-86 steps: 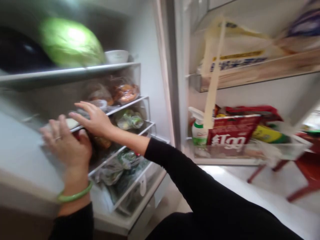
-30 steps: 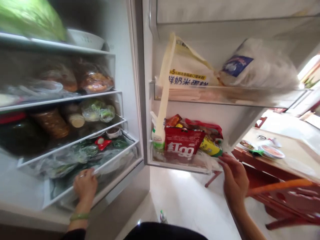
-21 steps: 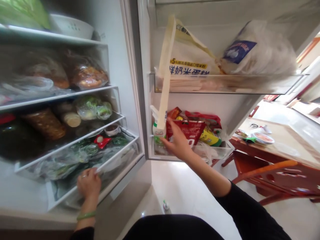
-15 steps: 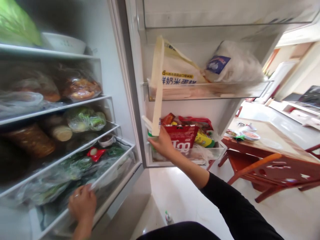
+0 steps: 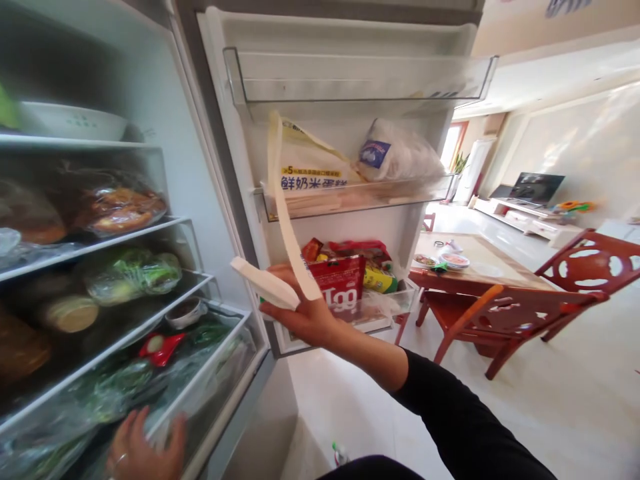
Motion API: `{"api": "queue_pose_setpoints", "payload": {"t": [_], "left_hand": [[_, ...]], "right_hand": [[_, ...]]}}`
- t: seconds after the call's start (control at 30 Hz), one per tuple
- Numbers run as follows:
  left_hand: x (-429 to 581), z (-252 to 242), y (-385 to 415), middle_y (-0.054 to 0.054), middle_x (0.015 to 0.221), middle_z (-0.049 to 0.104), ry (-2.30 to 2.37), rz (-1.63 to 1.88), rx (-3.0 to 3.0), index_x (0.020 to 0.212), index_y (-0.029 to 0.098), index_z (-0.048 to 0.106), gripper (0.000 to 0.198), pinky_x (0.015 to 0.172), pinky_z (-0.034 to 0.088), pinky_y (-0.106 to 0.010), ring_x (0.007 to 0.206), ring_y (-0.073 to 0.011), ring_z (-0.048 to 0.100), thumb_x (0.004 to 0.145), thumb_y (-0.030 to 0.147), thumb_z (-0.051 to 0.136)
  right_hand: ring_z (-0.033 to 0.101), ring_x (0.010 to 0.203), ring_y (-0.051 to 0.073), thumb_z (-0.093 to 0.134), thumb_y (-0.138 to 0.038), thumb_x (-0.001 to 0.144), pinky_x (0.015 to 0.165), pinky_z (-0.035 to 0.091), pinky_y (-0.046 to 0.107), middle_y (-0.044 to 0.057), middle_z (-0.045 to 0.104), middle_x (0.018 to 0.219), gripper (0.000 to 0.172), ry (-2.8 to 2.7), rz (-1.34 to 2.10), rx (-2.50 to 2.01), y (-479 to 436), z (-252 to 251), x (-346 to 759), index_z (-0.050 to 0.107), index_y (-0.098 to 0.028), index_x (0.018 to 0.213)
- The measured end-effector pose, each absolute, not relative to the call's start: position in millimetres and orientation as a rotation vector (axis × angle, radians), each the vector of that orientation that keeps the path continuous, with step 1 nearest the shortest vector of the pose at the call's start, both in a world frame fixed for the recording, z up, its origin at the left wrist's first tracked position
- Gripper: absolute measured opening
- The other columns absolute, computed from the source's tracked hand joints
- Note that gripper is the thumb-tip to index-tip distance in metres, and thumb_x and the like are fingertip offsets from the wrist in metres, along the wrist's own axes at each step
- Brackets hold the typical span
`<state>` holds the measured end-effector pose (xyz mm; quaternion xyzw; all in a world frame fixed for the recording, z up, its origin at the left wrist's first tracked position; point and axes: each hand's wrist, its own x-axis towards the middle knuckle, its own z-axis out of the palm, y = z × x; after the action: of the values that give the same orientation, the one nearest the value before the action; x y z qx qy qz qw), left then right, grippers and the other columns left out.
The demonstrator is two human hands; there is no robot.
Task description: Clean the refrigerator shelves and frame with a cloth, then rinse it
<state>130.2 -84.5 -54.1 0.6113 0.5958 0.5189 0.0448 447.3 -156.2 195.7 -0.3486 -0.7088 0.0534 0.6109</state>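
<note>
My right hand (image 5: 313, 317) is closed round a long, flat white object (image 5: 265, 283), out in front of the lower door bin; its kind I cannot make out. A cream paper bag (image 5: 313, 163) with Chinese print stands in the door bin above. Its pale strap (image 5: 291, 247) hangs down across that hand. Behind my fingers is a red packet (image 5: 340, 280). My left hand (image 5: 145, 445), wearing a ring, has its fingers apart at the front rim of the fridge drawer (image 5: 193, 380), which holds bagged greens and a red packet (image 5: 161, 348).
Fridge shelves at left carry a white bowl (image 5: 73, 121), bagged food (image 5: 120, 203) and bagged vegetables (image 5: 135, 275). The open fridge door (image 5: 350, 230) also holds a white plastic bundle (image 5: 400, 153). Beyond are a dining table (image 5: 493, 257) and red wooden chairs (image 5: 505, 313).
My right hand has drawn the white object out leftward from the lower door bin. My left hand's fingers have spread from their grip on the drawer rim. The view has swung right.
</note>
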Motion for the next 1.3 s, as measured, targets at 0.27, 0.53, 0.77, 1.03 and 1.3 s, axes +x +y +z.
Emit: {"api": "queue_pose_setpoints", "payload": {"t": [0.27, 0.53, 0.77, 1.03, 1.3], "left_hand": [[260, 15, -157, -0.011, 0.166, 0.04, 0.696, 1.232, 1.699, 0.161, 0.037, 0.031, 0.099, 0.115, 0.052, -0.056, 0.149, -0.0385, 0.046, 0.078, 0.064, 0.079], [342, 22, -194, -0.013, 0.14, 0.064, 0.374, 1.261, 1.802, 0.148, 0.031, 0.046, 0.085, 0.107, 0.059, -0.055, 0.126, -0.0355, 0.067, 0.075, 0.049, 0.085], [416, 57, -238, -0.013, 0.142, 0.062, 0.097, 1.117, 1.803, 0.149, 0.03, 0.046, 0.082, 0.11, 0.056, -0.052, 0.128, -0.0318, 0.065, 0.079, 0.051, 0.084], [487, 55, -221, -0.018, 0.166, 0.04, 0.233, 1.121, 2.333, 0.163, 0.019, 0.032, 0.079, 0.13, 0.029, -0.06, 0.159, -0.0338, 0.029, 0.098, 0.056, 0.059], [564, 52, -214, -0.019, 0.155, 0.053, 0.879, 0.833, 2.597, 0.147, 0.01, 0.055, 0.057, 0.122, 0.036, -0.053, 0.145, -0.0376, 0.041, 0.094, 0.029, 0.064]], "right_hand": [[0.072, 0.1, 0.022, 0.089, -0.048, 0.076, 0.095, 0.061, 0.039, 0.005, 0.075, 0.105, 0.045, -1.182, 0.901, -0.837, -206, 202, 424, 0.071, -0.022, 0.108], [0.074, 0.102, 0.03, 0.098, -0.055, 0.058, 0.086, 0.064, 0.041, 0.013, 0.075, 0.12, 0.085, -1.068, 0.475, -1.117, -284, 142, 464, 0.064, -0.022, 0.129], [0.078, 0.081, 0.036, 0.096, -0.047, 0.05, 0.073, 0.067, 0.047, 0.015, 0.081, 0.089, 0.059, -0.7, 0.319, -1.422, -345, 100, 512, 0.075, -0.016, 0.096], [0.077, 0.08, 0.036, 0.093, -0.041, 0.05, 0.072, 0.065, 0.049, 0.015, 0.079, 0.088, 0.06, -0.552, 0.053, -1.514, -428, 82, 615, 0.076, -0.015, 0.101], [0.076, 0.086, 0.037, 0.094, -0.044, 0.05, 0.078, 0.063, 0.053, 0.017, 0.078, 0.097, 0.073, -0.525, 0.165, -1.576, -507, 69, 699, 0.074, -0.015, 0.114]]}}
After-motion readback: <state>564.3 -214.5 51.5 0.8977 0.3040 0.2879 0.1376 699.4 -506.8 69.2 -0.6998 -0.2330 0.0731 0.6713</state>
